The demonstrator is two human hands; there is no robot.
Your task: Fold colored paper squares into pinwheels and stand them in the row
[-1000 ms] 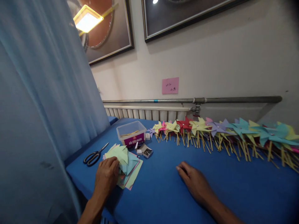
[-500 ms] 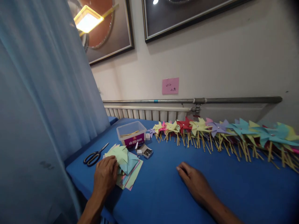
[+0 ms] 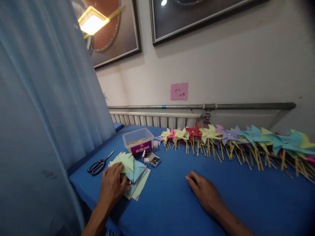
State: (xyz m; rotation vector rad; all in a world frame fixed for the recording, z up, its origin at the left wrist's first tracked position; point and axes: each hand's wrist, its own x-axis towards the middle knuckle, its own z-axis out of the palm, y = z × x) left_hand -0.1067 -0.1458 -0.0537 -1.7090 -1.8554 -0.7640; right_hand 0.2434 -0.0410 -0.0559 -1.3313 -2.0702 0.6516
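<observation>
On the blue table (image 3: 172, 200), seen from the head camera, the person's left hand (image 3: 112, 186) lies on a stack of coloured paper (image 3: 134, 175) near the left edge. Its fingers are bent over the top sheets, a light green folded piece and a blue one, and they touch the paper, but it is hard to tell if they really pinch a sheet or only press on it. The right hand (image 3: 205, 191) rests flat and loose on the bare cloth, well apart from the stack, with nothing in it. Just beside the stack sit black scissors (image 3: 99, 165), a small open box of pins (image 3: 155, 160) and a clear plastic tub (image 3: 138, 140) with thin sticks inside. Along the far side of the table, under the metal pipe (image 3: 201, 106), runs a long row of finished pinwheels (image 3: 228, 139) in yellow, red, purple and blue, each one on a stick. It looks like a lot of the work is already done, since so many pinwheels are made. The paper stack is thick, so it seems many more are left to make. The next pinwheel does not look started, for the sheets lie flat in the pile and no stick or pin is out.
</observation>
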